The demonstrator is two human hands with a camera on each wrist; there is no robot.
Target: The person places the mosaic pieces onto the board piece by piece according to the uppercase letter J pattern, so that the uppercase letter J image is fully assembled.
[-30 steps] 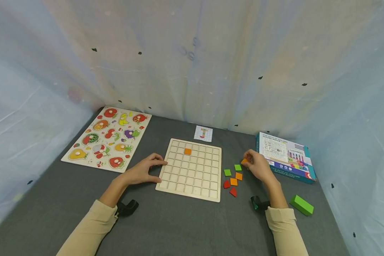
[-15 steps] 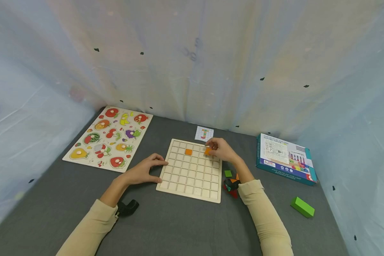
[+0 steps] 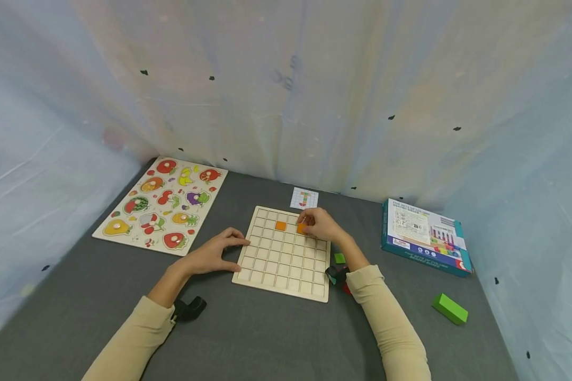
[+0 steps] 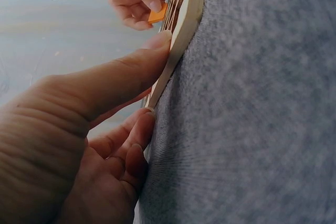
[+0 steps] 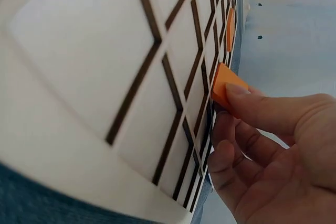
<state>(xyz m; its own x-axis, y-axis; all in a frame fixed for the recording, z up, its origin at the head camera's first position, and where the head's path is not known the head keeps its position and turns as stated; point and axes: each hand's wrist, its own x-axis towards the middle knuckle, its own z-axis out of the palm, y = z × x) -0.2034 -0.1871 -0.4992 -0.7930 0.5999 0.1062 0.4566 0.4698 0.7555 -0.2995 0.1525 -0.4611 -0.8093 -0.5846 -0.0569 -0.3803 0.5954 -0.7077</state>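
A pale wooden grid board (image 3: 282, 264) lies flat on the dark cloth. One orange square tile (image 3: 280, 226) sits in a cell of its second row from the back. My right hand (image 3: 323, 225) pinches another orange square tile (image 5: 226, 83) between thumb and fingers, tilted against the grid, one cell gap to the right of the first. My left hand (image 3: 211, 256) touches the board's left edge, its thumb and fingers spread apart along it. Beside the board, a green tile (image 3: 339, 258) and part of a red piece (image 3: 347, 288) show; my right wrist and sleeve hide other pieces.
Behind the board lies a small pattern card (image 3: 304, 198) with a coloured figure. A fruit puzzle board (image 3: 159, 206) is at the left. To the right are a teal-edged box (image 3: 426, 235) and a green block (image 3: 450, 308). A hanging sheet (image 3: 286, 95) closes the back.
My right hand has carried an orange tile from the loose pieces leftward onto the board's back rows. My left hand stays at the board's left edge.
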